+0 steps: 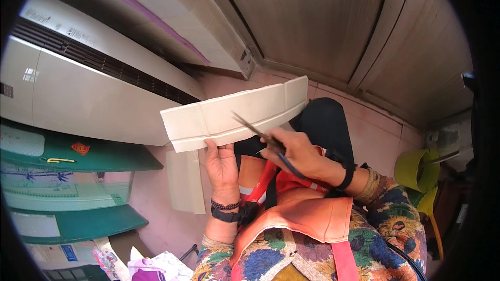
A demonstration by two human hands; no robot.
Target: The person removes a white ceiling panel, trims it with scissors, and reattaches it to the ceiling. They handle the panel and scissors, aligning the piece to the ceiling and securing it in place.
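A long, pale, creased strip of cardboard (234,112) is held up at a tilt in front of me. My left hand (223,165) grips its lower edge near the left end, thumb on the face and the other fingers partly hidden. Closed around the handles of a pair of scissors (251,127) is my right hand (298,152). One scissor blade points up and left across the cardboard's face; whether it touches the surface I cannot tell.
A second cardboard piece (186,182) lies on the pinkish tiled floor to my left. Beyond it are green shelves (112,157) and a white air conditioner (99,80) on its side. Metal-framed panels (307,15) rise ahead. A yellow-green container (415,170) stands at the right.
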